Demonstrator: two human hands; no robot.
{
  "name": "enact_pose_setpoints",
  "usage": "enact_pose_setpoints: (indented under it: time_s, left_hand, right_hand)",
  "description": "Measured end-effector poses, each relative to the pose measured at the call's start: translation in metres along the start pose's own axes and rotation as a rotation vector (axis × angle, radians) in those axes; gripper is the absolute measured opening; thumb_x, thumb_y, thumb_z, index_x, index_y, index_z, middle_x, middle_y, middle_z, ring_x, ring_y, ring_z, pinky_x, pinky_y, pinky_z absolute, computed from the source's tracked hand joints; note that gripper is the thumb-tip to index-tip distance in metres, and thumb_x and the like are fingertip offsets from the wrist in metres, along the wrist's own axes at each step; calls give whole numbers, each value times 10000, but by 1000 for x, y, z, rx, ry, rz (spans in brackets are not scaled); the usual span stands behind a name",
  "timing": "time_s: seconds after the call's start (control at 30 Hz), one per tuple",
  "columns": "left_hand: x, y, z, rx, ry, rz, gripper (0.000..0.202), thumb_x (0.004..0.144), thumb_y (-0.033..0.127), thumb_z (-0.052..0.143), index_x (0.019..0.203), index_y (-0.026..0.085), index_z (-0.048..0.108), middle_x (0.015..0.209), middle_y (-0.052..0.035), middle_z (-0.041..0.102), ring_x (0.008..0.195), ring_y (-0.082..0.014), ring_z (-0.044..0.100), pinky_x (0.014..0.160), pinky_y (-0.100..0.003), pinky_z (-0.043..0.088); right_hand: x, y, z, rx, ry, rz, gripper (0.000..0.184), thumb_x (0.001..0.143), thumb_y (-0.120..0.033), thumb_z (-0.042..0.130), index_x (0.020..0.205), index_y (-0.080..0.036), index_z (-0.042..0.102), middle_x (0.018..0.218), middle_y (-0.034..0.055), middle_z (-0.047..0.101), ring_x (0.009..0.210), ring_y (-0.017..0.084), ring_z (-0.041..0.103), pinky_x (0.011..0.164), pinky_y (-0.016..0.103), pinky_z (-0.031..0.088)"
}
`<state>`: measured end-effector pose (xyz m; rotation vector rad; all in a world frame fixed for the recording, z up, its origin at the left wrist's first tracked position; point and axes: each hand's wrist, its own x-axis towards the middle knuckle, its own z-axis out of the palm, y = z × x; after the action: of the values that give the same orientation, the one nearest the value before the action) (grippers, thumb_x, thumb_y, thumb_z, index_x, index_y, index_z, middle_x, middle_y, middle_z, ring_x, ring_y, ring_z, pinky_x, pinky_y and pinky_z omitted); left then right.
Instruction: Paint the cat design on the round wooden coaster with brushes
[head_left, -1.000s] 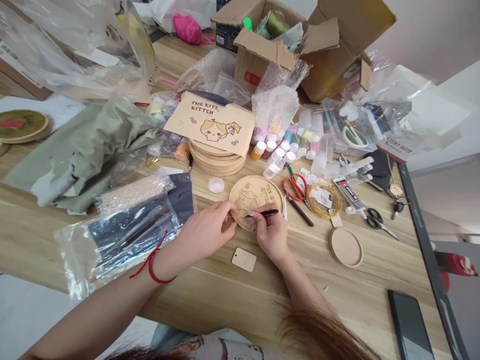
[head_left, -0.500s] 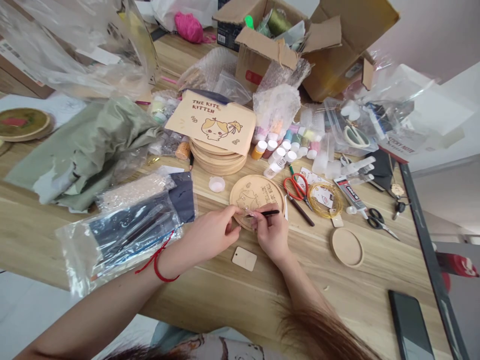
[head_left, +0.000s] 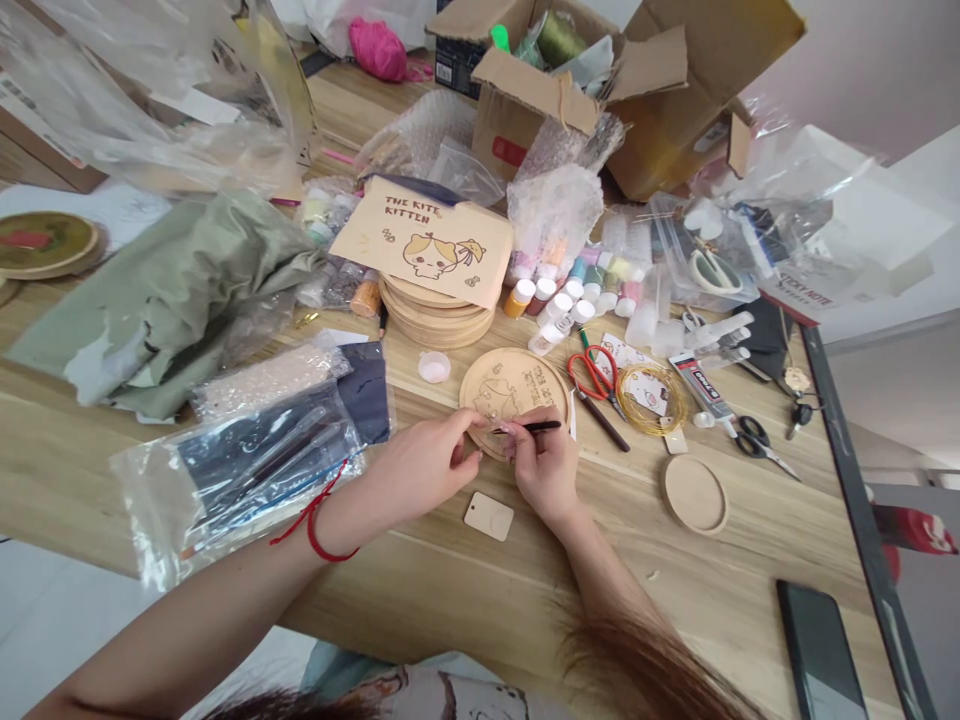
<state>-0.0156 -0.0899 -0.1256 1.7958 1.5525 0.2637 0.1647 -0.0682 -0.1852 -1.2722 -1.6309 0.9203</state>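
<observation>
A round wooden plaque (head_left: 499,372) with a raised rim lies flat on the table, bearing outlined lettering and a kitten drawing. My left hand (head_left: 431,460), a red cord at its wrist, grips the plaque's near-left rim with curled fingers. In my right hand (head_left: 546,470) a slim black pen (head_left: 541,427) is pinched, its tip pointing left over the lower part of the plaque. The fingers hide the exact contact point. Just below sits a small wooden tag (head_left: 489,516) with a hole. The printed kitten sheet (head_left: 424,245) rests on stacked wooden discs (head_left: 435,325).
Paint bottles (head_left: 559,310), red-handled scissors (head_left: 596,372), a gold wire coil (head_left: 651,400) and a glue tube (head_left: 701,385) lie to the right. Nearby are a shallow round wooden tray (head_left: 694,495) and a phone (head_left: 821,645). Plastic packets (head_left: 247,490) and green cloth (head_left: 165,300) lie left.
Both hands stay almost in place over the plaque, the pen still in my right hand. The view has shifted only very slightly.
</observation>
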Motion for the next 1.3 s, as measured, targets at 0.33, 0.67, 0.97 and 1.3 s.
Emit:
enact_pose_setpoints:
  time_s: [0.33,0.67,0.97,1.3]
  left_hand:
    - [0,1,-1,5,-10,-11,330,864,301,531,1190,247,540,766,26,674,644,-167,636,544,-270,361]
    - [0,1,-1,7,-5,-4,333,863,288,534,1193,248,549,760,26,672,617,-153,628,549,-271,371]
    - [1,-1,1,-2,9,10,329,868,302,538,1194,255,541,753,35,670,625,-157,614,548,-262,342]
    - [1,0,0,-5,-5,7,346,870,295,528,1214,259,532,763,29,672,627,-158,613,548,-258,340]
  right_hand:
    - [-1,2,0,-5,5,10,67,897,-280,565,877,-229,525,651,0,598,570,183,608,504,311,485]
    - [1,3,1,29,17,28,79,895,-288,568,878,-228,519,644,-6,614,546,180,625,514,319,513]
    - [2,-5,1,113,43,56,102,897,-310,567,868,-235,504,627,-16,593,477,162,580,483,317,497]
    - [0,1,0,-6,19,-4,42,902,-253,547,883,-229,518,660,-1,599,571,182,609,523,312,485]
